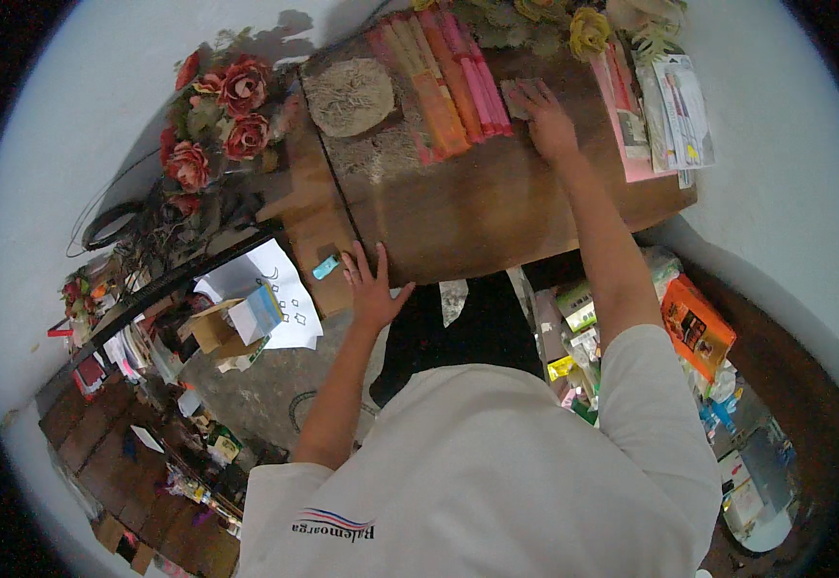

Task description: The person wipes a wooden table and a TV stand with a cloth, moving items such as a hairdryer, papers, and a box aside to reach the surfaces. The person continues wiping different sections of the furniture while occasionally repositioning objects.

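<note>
My right hand (546,119) rests on a small beige cloth (511,92), holding it down on the brown wooden tabletop (448,217). My left hand (374,292) lies palm down at the table's front edge, fingers spread and nothing held. A small light-blue object (325,267) sits just left of those fingers; its kind is unclear. Left of my right hand lie long, slim orange packets (444,119) and pink packets (481,94). Beyond them is a rounded beige fibrous block (350,97).
Red artificial roses (246,94) stand at the left, yellow flowers (589,32) at the back. Packaged brushes (683,112) lie at the right end. Below left are a printed paper sheet (293,278) and an open cardboard box (213,329); an orange pouch (697,325) is below right.
</note>
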Available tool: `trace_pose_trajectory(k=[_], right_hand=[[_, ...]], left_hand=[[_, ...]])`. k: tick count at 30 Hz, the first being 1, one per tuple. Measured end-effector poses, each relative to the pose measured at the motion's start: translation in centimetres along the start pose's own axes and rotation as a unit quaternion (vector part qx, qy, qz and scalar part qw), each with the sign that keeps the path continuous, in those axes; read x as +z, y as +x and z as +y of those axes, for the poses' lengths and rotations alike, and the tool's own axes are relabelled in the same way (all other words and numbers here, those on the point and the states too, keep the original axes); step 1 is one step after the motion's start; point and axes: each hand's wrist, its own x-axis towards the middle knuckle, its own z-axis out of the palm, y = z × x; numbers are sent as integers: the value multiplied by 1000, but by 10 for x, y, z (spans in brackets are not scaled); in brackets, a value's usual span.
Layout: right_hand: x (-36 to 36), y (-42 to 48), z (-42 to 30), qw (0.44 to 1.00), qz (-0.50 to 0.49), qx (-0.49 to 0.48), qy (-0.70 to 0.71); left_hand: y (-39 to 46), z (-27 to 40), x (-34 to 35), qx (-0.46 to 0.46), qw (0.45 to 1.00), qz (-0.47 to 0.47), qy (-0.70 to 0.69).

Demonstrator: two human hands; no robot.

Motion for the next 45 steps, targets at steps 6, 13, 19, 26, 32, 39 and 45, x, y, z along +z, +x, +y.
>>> trace_pose_trajectory(k=[6, 13, 19, 26, 32, 39, 45], right_hand=[[-9, -70, -11, 998, -49, 14, 30], [-18, -164, -40, 997, -23, 59, 52], [-31, -231, -66, 996, -19, 74, 44], [-37, -231, -73, 995, -32, 88, 42], [-21, -178, -49, 993, -9, 107, 37], [-20, -156, -41, 992, 38, 91, 82], [-15, -208, -46, 993, 19, 80, 86]], left_hand=[[2, 0, 4, 1, 1000, 1, 9], [4, -5, 7, 5, 1000, -6, -5], [4, -5, 6, 7, 1000, -6, -6], [4, -3, 2, 3, 1000, -16, -20], [4, -3, 6, 2, 1000, -19, -10], [5, -5, 9, -3, 1000, -24, 0], [6, -5, -2, 4, 999, -35, -10]])
